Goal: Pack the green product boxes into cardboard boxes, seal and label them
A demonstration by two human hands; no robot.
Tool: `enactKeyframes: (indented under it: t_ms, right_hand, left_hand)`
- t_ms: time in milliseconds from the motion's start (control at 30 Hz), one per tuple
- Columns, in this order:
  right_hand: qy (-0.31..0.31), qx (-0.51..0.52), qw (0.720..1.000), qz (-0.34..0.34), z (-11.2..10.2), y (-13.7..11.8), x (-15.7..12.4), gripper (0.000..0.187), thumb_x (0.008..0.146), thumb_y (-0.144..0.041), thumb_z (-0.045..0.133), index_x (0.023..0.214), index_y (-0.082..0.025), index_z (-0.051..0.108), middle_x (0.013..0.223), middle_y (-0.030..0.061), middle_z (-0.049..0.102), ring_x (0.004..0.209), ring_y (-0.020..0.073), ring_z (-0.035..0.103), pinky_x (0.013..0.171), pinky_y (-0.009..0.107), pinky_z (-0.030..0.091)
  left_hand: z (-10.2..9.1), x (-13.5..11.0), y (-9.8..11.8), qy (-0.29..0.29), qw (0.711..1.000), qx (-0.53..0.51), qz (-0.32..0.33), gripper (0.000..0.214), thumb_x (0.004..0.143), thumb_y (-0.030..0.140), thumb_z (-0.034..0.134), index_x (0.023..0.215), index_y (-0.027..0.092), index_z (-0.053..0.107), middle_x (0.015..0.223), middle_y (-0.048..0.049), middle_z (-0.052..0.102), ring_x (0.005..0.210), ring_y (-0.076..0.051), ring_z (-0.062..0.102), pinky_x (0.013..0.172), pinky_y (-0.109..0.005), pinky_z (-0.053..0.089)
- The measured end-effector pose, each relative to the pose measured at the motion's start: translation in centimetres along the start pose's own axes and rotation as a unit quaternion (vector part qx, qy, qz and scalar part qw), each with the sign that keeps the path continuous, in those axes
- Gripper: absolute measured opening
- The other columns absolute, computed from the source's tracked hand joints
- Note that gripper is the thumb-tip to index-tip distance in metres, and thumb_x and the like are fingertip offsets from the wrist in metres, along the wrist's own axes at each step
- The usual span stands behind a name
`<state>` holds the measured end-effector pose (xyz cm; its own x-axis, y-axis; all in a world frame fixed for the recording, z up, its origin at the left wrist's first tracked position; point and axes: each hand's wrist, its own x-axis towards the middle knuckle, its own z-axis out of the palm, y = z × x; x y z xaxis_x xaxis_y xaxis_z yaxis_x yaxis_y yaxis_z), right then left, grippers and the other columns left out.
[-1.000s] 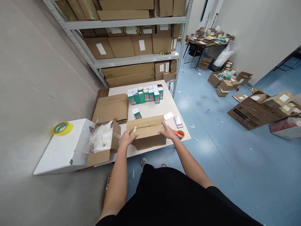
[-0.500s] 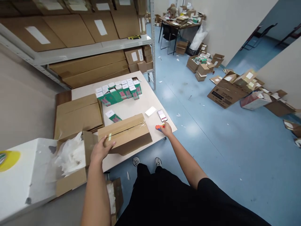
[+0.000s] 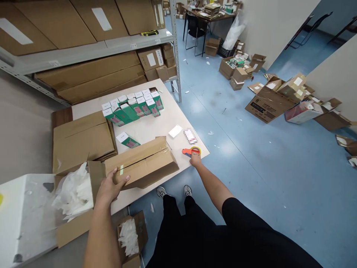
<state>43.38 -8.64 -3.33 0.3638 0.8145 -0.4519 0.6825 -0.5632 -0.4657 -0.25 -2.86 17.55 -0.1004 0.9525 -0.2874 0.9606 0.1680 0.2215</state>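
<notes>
Left hand fingers wrapped on near end of taped carton; right hand fingers closed on tape dispenser at table edge.

A pale blue floor, glossy with a soft patch of reflected light and dotted with paper scraps, runs between plain white walls toward a cluttered far desk with a dark chair before it. On the left, a grey metal shelving rack holds large brown cartons on each level, its upright standing beside the low white desk. Opened cardboard boxes lie scattered on the floor along the right-hand wall.
</notes>
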Motion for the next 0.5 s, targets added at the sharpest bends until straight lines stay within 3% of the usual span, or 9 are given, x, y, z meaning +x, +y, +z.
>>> enactKeyframes:
  t_ms: [100, 167, 300, 400, 500]
  right_hand:
    - [0.013, -0.009, 1.000, 0.008, 0.5, -0.7, 0.6, 0.040, 0.084, -0.016, 0.070, 0.123, -0.013, 0.064, 0.114, 0.0203, 0.076, 0.125, 0.0381, 0.065, 0.119, 0.065, 0.031]
    - [0.014, -0.012, 1.000, 0.003, 0.4, -1.0, 0.7, 0.035, 0.087, -0.021, 0.070, 0.120, -0.015, 0.064, 0.107, 0.0163, 0.077, 0.119, 0.0376, 0.068, 0.117, 0.067, 0.033]
    - [0.022, 0.015, 0.999, 0.016, -0.8, -1.4, -0.1, 0.024, 0.094, -0.024, 0.064, 0.116, -0.013, 0.064, 0.100, 0.0149, 0.077, 0.108, 0.0348, 0.072, 0.114, 0.057, 0.041]
    - [0.062, 0.047, 0.997, 0.024, -2.4, -2.1, -1.6, 0.027, 0.100, -0.028, 0.057, 0.120, -0.011, 0.063, 0.110, 0.0181, 0.074, 0.115, 0.0350, 0.068, 0.115, 0.051, 0.040]
    - [0.135, 0.085, 0.986, -0.047, -4.5, -3.4, -3.6, 0.028, 0.102, -0.029, 0.053, 0.124, -0.013, 0.061, 0.120, 0.0198, 0.070, 0.120, 0.0360, 0.063, 0.113, 0.053, 0.041]
  left_hand:
    - [-0.1, 0.0, 0.2, -0.025, 0.999, -0.021, -0.025, 0.092, 0.079, 0.067, 0.066, 0.157, 0.022, 0.051, 0.141, -0.0167, 0.066, 0.126, -0.041, 0.065, 0.102, -0.050, 0.056]
    - [-0.1, -0.1, 0.3, -0.028, 0.999, -0.028, -0.029, 0.093, 0.079, 0.068, 0.067, 0.158, 0.022, 0.050, 0.141, -0.0174, 0.066, 0.125, -0.041, 0.066, 0.101, -0.051, 0.056]
    - [0.1, 0.0, 0.2, -0.021, 0.999, -0.030, -0.018, 0.092, 0.080, 0.068, 0.067, 0.158, 0.022, 0.050, 0.142, -0.0181, 0.066, 0.127, -0.041, 0.065, 0.102, -0.051, 0.056]
    - [0.4, 0.2, 0.1, -0.020, 0.999, -0.031, -0.013, 0.091, 0.082, 0.067, 0.066, 0.158, 0.020, 0.050, 0.144, -0.0194, 0.065, 0.133, -0.041, 0.062, 0.107, -0.051, 0.053]
    - [0.6, 0.4, 0.0, -0.020, 0.999, -0.040, -0.011, 0.091, 0.083, 0.067, 0.066, 0.159, 0.019, 0.049, 0.145, -0.0212, 0.063, 0.136, -0.043, 0.059, 0.109, -0.053, 0.051]
